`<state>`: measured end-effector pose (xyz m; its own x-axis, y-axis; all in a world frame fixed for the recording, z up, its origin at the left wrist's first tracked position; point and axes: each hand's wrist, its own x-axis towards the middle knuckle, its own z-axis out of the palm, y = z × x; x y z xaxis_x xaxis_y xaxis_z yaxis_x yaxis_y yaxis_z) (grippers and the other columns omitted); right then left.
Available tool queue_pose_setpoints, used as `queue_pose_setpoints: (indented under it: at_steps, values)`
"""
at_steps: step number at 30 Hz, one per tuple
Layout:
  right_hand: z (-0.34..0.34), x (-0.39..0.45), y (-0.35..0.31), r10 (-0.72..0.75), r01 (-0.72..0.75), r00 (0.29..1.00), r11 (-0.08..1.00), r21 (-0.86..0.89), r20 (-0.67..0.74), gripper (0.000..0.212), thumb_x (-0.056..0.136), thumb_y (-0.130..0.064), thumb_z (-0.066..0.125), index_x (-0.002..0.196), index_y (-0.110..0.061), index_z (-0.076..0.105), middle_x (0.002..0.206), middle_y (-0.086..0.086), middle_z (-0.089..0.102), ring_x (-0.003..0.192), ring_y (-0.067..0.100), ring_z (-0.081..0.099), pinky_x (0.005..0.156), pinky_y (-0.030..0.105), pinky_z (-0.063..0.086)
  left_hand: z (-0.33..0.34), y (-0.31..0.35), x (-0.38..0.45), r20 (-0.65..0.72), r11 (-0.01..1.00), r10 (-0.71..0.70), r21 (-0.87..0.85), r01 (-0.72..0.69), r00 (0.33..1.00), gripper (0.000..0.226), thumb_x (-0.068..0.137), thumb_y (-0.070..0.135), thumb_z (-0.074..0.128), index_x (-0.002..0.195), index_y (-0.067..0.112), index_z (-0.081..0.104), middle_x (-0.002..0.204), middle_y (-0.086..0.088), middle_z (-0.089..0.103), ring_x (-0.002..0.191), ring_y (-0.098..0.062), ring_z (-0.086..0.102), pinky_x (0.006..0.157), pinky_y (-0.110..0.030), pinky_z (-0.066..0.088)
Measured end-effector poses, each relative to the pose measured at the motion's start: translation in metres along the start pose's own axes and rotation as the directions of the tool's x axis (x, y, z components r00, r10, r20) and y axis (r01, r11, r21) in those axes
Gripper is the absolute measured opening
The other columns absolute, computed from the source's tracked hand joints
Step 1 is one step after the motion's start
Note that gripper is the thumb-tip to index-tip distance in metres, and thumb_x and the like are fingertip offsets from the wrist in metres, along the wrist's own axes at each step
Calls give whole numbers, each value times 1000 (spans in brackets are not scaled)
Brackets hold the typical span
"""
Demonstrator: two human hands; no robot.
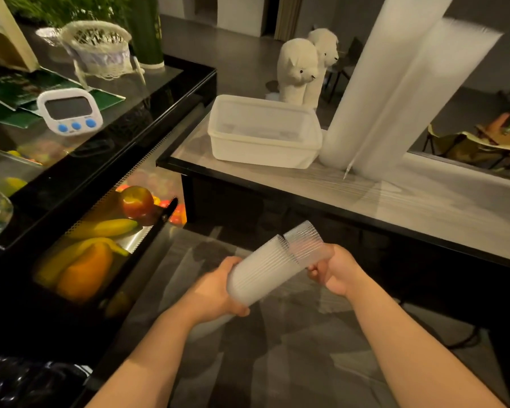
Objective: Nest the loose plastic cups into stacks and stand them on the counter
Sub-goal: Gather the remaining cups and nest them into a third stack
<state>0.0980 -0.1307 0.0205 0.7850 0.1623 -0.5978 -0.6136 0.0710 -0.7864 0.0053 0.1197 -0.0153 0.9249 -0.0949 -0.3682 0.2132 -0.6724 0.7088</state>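
Nearest us, our left hand [218, 285] has its fingers wrapped round a long cup stack [259, 272], while our right hand [334, 270] pinches a short cup stack [305, 245] at its one o'clock. We should line up the rims squarely, then slide it in. Farther off at one o'clock, two tall stacks [395, 92] stand on the surface [424, 201].

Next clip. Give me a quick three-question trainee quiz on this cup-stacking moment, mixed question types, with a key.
1. True or false: two tall cup stacks already stand on the counter.
2. What does the left hand hold?
A. the timer
B. a longer stack of nested cups
C. an apple
3. Fill in: the white plastic tub on the counter holds ____ cups.

Key:
1. True.
2. B: it grips the longer stack, while the right hand holds a shorter stack at its open end.
3. No.
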Motion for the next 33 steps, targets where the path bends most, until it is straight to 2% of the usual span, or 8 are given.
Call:
queue_pose_setpoints:
  at_steps: [9, 13, 15, 18, 22, 28, 31, 33]
  values:
    - [1, -2, -12, 18, -36, 986, 993, 108, 167, 24, 95, -6, 42, 94, -2, 65, 88, 12, 59, 61, 13, 42, 43, 18, 35, 1, -1, -1, -14, 999, -6, -41, 6, 1000, 102, 64, 36, 90, 142, 44, 25, 120, 12, 47, 110, -15, 52, 92, -39, 53]
    - [-3, 4, -14, 0, -29, 980, 989, 143, 199, 30, 97, -2, 40, 116, 7, 61, 102, 18, 64, 60, 12, 39, 39, 17, 37, -1, -4, -1, 2, 1000, -14, -21, 14, 1000, 99, 63, 41, 88, 138, 48, 24, 122, 12, 46, 110, -15, 52, 92, -42, 55]
    - [-5, 6, -13, 20, -42, 977, 994, 97, 214, 29, 98, -4, 41, 116, 7, 62, 103, 19, 59, 62, 14, 42, 40, 18, 37, 0, -4, -1, 6, 1000, -15, -6, 15, 1000, 97, 63, 40, 88, 136, 50, 24, 122, 12, 46, 111, -15, 52, 94, -42, 55]
    - [-3, 7, -10, 40, -31, 982, 998, -49, 183, 25, 98, -7, 44, 94, -1, 67, 78, 10, 61, 58, 13, 46, 44, 19, 36, 1, 0, 2, 6, 1000, -9, -6, 9, 1000, 97, 65, 37, 88, 137, 48, 23, 121, 13, 46, 111, -15, 52, 94, -40, 54]
    - [4, 13, -7, 53, -20, 985, 981, -195, 166, 18, 97, -12, 51, 98, -2, 67, 71, 5, 59, 55, 11, 49, 49, 20, 37, 3, 1, 6, 6, 1000, -10, -12, 10, 1000, 98, 68, 35, 87, 142, 44, 23, 121, 13, 45, 111, -15, 51, 92, -35, 53]
    - [24, 24, 3, 47, 21, 992, 856, -517, 118, 23, 97, -10, 44, 85, -13, 64, 69, 5, 54, 53, 12, 50, 49, 23, 40, 5, -2, 14, -15, 1000, -4, -9, 4, 1000, 99, 69, 36, 87, 145, 42, 23, 122, 14, 41, 111, -14, 48, 91, -34, 52]
    - [28, 34, 1, 58, 36, 987, 824, -565, 149, 21, 99, -17, 45, 95, -12, 65, 78, 7, 56, 56, 13, 53, 52, 24, 44, 2, -7, 18, -21, 999, -19, -35, 18, 1000, 101, 68, 36, 88, 146, 41, 26, 124, 16, 42, 114, -13, 49, 94, -38, 53]
    - [31, 41, 0, 56, 44, 982, 858, -512, 178, 33, 100, -34, 50, 107, -6, 66, 84, 8, 59, 62, 15, 57, 56, 27, 48, 0, -10, 20, -36, 998, -49, -53, 47, 998, 102, 67, 36, 89, 146, 41, 26, 126, 15, 44, 115, -14, 50, 95, -40, 53]
